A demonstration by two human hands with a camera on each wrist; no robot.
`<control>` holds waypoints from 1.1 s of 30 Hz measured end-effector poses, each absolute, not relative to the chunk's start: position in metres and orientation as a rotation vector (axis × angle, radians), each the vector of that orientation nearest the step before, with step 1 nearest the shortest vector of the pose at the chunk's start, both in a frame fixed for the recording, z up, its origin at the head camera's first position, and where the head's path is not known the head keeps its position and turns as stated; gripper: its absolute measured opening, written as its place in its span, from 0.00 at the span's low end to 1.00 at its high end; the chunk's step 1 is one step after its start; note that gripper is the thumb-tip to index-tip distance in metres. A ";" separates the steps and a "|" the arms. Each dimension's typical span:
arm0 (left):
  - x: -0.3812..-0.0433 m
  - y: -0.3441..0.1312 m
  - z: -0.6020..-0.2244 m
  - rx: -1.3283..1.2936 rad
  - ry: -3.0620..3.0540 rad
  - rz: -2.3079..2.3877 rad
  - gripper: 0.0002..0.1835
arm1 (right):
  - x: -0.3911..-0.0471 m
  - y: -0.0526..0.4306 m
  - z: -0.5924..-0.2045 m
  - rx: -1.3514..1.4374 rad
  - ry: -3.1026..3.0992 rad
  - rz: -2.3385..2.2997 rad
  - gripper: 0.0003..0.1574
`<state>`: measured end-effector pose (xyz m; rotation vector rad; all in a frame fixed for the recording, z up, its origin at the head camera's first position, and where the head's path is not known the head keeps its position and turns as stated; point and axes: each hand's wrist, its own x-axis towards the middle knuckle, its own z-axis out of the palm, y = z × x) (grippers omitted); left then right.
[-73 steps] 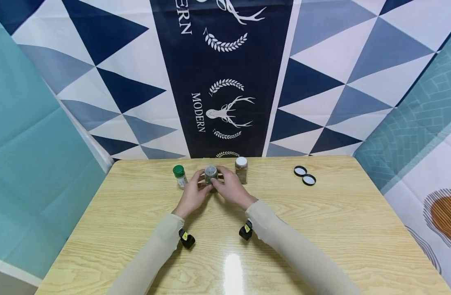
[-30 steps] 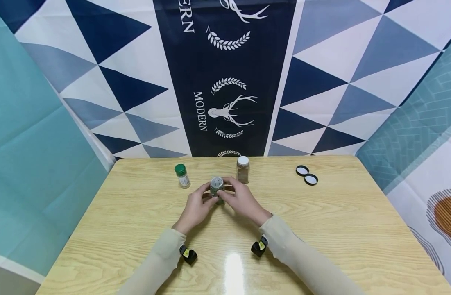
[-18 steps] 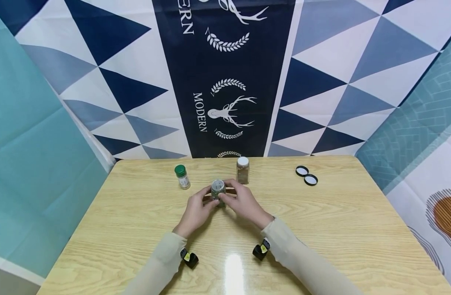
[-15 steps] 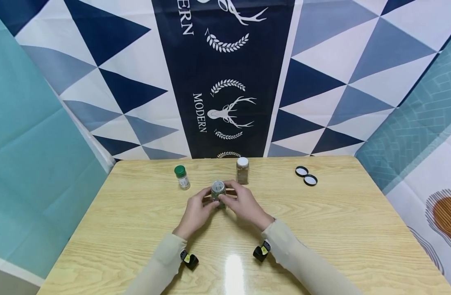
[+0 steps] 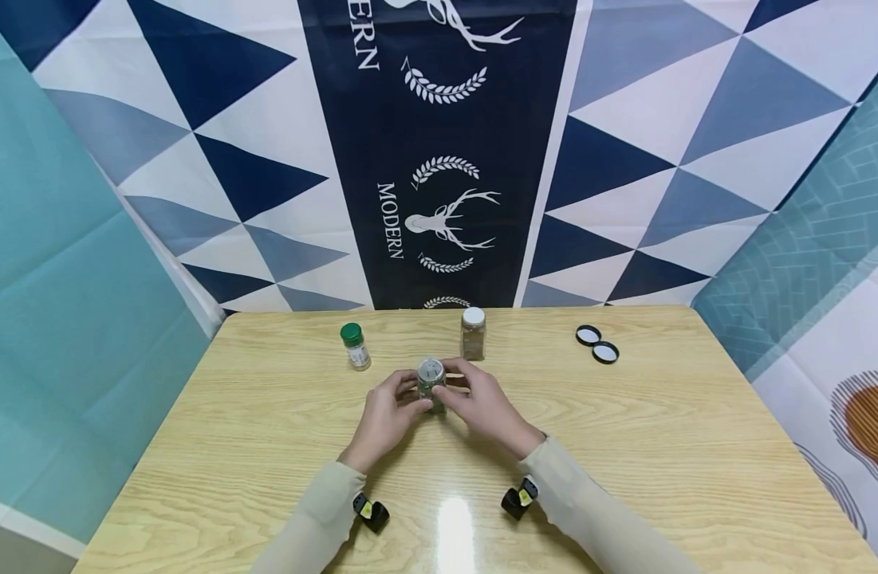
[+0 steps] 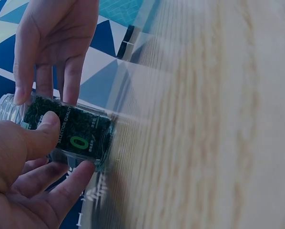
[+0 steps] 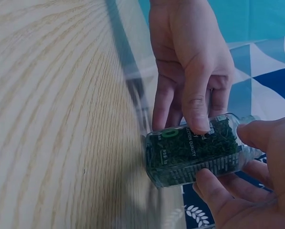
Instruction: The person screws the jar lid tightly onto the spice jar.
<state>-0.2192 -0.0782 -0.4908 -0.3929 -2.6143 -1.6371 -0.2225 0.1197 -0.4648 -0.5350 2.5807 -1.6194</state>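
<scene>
While the left hand (image 5: 383,413) holds the glass jar (image 7: 195,155) of dark green flakes from its left side, the right hand (image 5: 487,401) grips the same jar from its right, so it stands between both hands, with the thumbs on the side near the person. Its base is close to the table (image 5: 639,446), but I cannot tell if it touches. Behind the right hand stands a white-capped jar (image 5: 473,339); beyond the left hand, a green-capped bottle (image 5: 356,348).
</scene>
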 end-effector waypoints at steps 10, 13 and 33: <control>-0.215 -0.075 -0.494 -0.432 -2.579 -1.759 0.26 | -0.218 0.127 -0.466 -0.545 2.520 -1.668 0.26; -0.215 -0.074 -0.495 -0.461 -2.564 -1.800 0.28 | -0.217 0.129 -0.466 -0.536 2.514 -1.664 0.25; -0.220 -0.070 -0.497 -0.651 -2.613 -1.852 0.37 | -0.214 0.141 -0.465 -0.646 2.503 -1.594 0.23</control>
